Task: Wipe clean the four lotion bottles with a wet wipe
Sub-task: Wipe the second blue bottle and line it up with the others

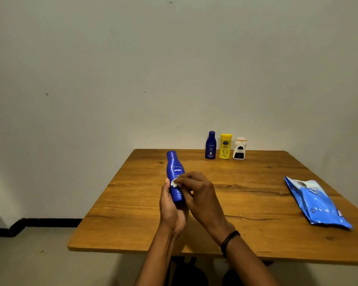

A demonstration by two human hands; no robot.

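Observation:
My left hand [171, 209] grips the lower part of a bright blue lotion bottle [175, 172], holding it upright above the wooden table [256, 195]. My right hand [198, 195] pinches a small white wet wipe [174, 183] against the bottle's front, just under its round logo. Three more bottles stand in a row at the table's far edge: a dark blue one [210, 145], a yellow one [225, 146] and a white one with a dark label [239, 149].
A blue pack of wet wipes [316, 203] lies flat near the table's right side. A plain wall stands right behind the table. Bare floor with a dark skirting board shows on the left.

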